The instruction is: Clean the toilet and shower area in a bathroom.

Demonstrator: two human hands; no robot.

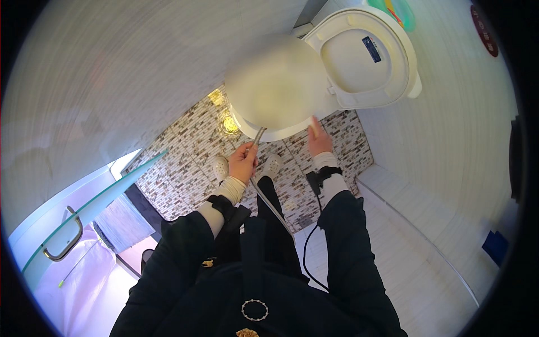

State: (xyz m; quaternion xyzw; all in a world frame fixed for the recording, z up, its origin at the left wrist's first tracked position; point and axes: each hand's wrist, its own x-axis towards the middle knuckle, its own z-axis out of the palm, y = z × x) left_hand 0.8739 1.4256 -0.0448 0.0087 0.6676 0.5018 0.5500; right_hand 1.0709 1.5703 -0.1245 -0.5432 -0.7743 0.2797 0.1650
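My left hand (243, 163) is closed around a slim grey hose (270, 203). Its tip sticks up past the fingers to the front rim of a white toilet (289, 133), and the rest trails down past my legs. My right hand (320, 143) is at the right side of the rim, one finger stretched toward it and nothing seen in the hand. Whether that finger touches the rim, I cannot tell. The bowl's inside is blurred over. Behind it the toilet lid (359, 62), with a dark label, stands raised.
Brown-and-white mosaic tiles (179, 163) cover the floor under my light clogs (273, 164). A glass door (101, 208) with a metal handle stands at left. Pale walls (449, 118) close in on the right. A green-and-clear container (409, 14) sits behind the lid. A black cable hangs from my right wrist.
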